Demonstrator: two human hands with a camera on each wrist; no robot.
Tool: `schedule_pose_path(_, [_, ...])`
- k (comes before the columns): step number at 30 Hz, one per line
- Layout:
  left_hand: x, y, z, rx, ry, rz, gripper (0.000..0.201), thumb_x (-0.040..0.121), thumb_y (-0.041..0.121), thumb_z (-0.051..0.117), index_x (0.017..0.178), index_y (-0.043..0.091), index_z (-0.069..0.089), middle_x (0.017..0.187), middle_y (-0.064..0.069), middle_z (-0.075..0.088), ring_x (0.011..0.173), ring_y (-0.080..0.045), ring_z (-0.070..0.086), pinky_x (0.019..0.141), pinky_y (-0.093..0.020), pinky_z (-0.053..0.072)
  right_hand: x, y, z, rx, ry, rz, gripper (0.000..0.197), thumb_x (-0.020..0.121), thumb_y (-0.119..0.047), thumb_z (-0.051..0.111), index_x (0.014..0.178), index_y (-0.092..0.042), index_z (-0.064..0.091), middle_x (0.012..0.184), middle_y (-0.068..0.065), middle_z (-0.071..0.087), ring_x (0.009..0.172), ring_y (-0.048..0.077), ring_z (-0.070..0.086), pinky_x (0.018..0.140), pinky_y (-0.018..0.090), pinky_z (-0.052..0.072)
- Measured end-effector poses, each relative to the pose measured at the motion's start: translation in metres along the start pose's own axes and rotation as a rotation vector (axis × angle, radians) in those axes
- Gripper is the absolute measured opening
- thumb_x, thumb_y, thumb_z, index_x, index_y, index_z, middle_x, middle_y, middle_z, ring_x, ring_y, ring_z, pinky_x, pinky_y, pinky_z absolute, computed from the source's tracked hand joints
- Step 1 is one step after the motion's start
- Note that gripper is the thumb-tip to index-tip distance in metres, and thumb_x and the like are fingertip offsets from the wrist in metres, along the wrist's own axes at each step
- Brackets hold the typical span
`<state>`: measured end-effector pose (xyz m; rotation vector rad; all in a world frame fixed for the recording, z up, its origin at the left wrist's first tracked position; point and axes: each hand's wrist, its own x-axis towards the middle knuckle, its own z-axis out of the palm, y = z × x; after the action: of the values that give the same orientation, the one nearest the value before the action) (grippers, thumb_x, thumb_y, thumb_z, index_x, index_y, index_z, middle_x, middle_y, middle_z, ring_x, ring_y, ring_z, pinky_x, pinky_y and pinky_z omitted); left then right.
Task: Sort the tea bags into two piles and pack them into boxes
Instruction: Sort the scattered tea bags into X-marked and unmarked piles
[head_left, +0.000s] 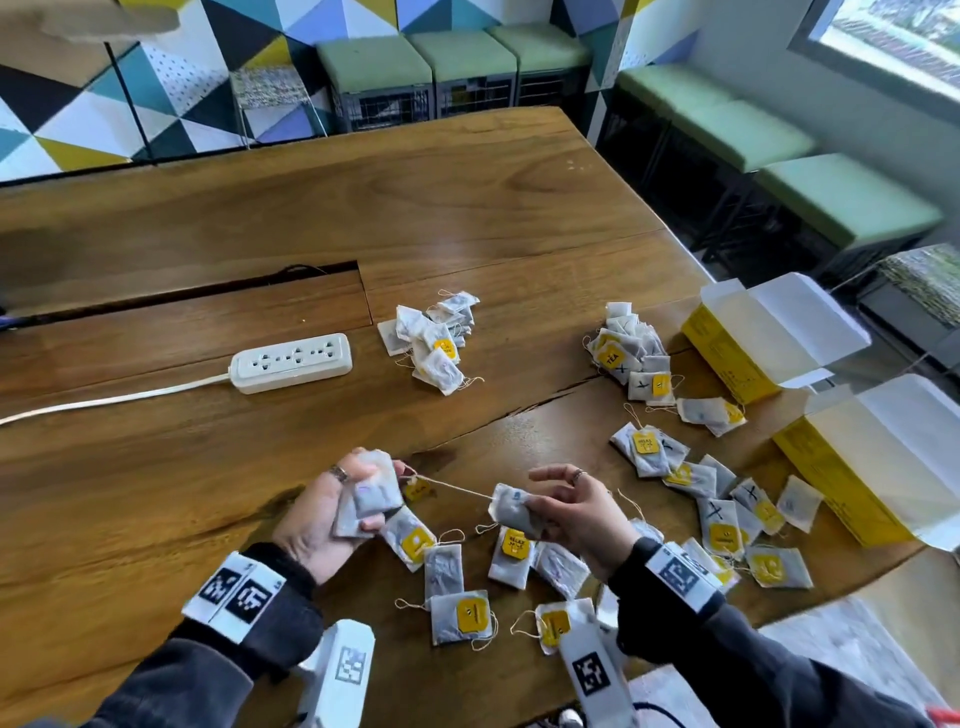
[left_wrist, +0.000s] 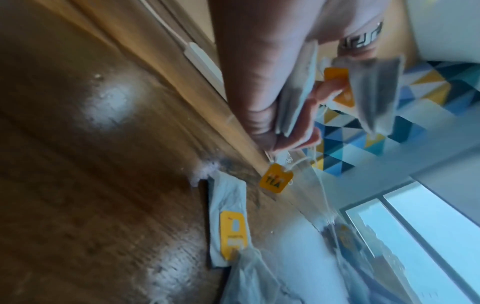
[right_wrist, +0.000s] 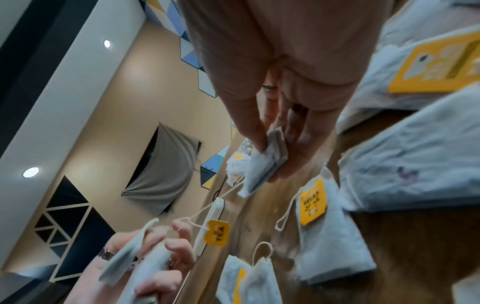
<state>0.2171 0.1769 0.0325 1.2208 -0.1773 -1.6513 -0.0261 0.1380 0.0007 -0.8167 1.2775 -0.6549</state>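
Observation:
My left hand grips a small bundle of tea bags just above the near table; the left wrist view shows the bundle between thumb and fingers. My right hand pinches one grey tea bag, seen again in the right wrist view as a tea bag. Its string stretches left to a yellow tag by my left fingers. Many loose tea bags lie around and to the right. Two sorted piles sit farther back: one pile at centre, another pile to its right. Two open yellow boxes stand at the right edge.
A white power strip with its cable lies left of centre on the wooden table. A cable slot runs behind it. Green stools stand beyond the table's far and right edges.

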Motion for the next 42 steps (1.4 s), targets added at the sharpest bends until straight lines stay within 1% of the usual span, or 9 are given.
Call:
schedule_pose_path(4, [-0.006,0.005,-0.002,-0.013,0.027,-0.01,0.012,0.077,0.007,0.041,0.082,0.014,0.05,0.081,-0.012,0.07,0.07,-0.021,0.056,0.038,-0.016,0.035,0.0,-0.001,-0.005,-0.007,-0.01,-0.018,0.022,0.085,0.009,0.057,0.098,-0.009,0.056,0.075,0.007,0.06,0.056,0.008,0.062,0.048,0.02,0.052])
schedule_pose_path(9, [-0.006,0.006,-0.015,0.014,0.077,-0.048,0.02,0.08,0.001,0.032,0.084,0.011,0.049,0.065,-0.007,0.064,0.055,-0.018,0.06,0.04,-0.018,0.04,0.005,-0.009,-0.011,-0.064,0.103,-0.099,0.023,0.091,0.007,0.045,0.091,-0.012,0.056,0.081,0.008,0.06,0.072,0.017,0.061,0.066,0.032,0.055])
schedule_pose_path(13, [-0.005,0.005,-0.029,0.103,0.096,-0.053,0.019,0.081,0.0,0.033,0.088,0.005,0.05,0.07,-0.01,0.064,0.047,-0.016,0.057,0.043,-0.021,0.045,0.013,-0.015,-0.012,-0.146,0.18,-0.164,0.022,0.092,0.004,0.043,0.086,-0.014,0.056,0.068,0.004,0.049,0.055,0.01,0.051,0.052,0.021,0.048])
schedule_pose_path(20, [-0.004,-0.002,-0.039,0.289,0.116,-0.038,0.024,0.082,-0.01,0.033,0.09,0.005,0.05,0.085,-0.015,0.057,0.047,-0.019,0.051,0.042,-0.023,0.043,0.014,-0.01,0.04,-0.904,-0.091,-0.398,0.021,0.089,-0.01,0.051,0.101,-0.017,0.066,0.093,-0.003,0.056,0.084,0.013,0.055,0.071,0.01,0.041])
schedule_pose_path(23, [-0.002,-0.005,-0.044,0.337,0.149,-0.016,0.03,0.083,-0.01,0.031,0.094,0.007,0.053,0.088,-0.012,0.057,0.044,-0.017,0.05,0.042,-0.022,0.041,0.024,-0.002,0.079,-1.149,-0.273,-0.411,0.027,0.09,-0.023,0.052,0.115,-0.021,0.061,0.11,0.004,0.057,0.111,0.023,0.05,0.098,0.03,0.04])
schedule_pose_path(26, [-0.003,-0.006,-0.044,0.393,0.156,0.019,0.032,0.083,-0.009,0.033,0.096,0.01,0.055,0.09,-0.009,0.059,0.044,-0.015,0.05,0.043,-0.021,0.038,0.03,-0.001,0.113,-1.336,-0.355,-0.375,0.036,0.089,-0.033,0.052,0.123,-0.021,0.052,0.124,0.009,0.053,0.121,0.029,0.043,0.104,0.042,0.036])
schedule_pose_path(33, [-0.003,-0.006,-0.04,0.445,0.16,0.083,0.022,0.093,0.0,0.044,0.098,0.015,0.058,0.086,-0.005,0.061,0.048,-0.012,0.052,0.045,-0.023,0.035,0.039,-0.013,0.128,-1.24,-0.291,-0.363,0.016,0.09,-0.023,0.05,0.101,-0.018,0.062,0.111,0.007,0.063,0.11,0.027,0.051,0.096,0.038,0.04])
schedule_pose_path(38, [-0.003,-0.004,-0.027,0.524,0.132,0.117,0.017,0.093,0.003,0.048,0.105,0.008,0.058,0.076,-0.006,0.06,0.053,-0.014,0.05,0.042,-0.02,0.042,0.032,-0.025,0.109,-1.011,-0.407,-0.346,0.011,0.094,-0.015,0.044,0.089,-0.008,0.052,0.085,0.002,0.054,0.08,0.017,0.05,0.072,0.028,0.038])
schedule_pose_path(42, [-0.001,-0.006,-0.012,0.634,0.099,0.148,0.012,0.094,0.009,0.05,0.102,0.01,0.058,0.07,-0.002,0.062,0.053,-0.011,0.053,0.046,-0.021,0.044,0.028,-0.028,0.095,-0.914,-0.395,-0.321,0.014,0.09,-0.026,0.057,0.076,-0.022,0.054,0.081,-0.005,0.06,0.071,0.006,0.05,0.067,0.016,0.04])
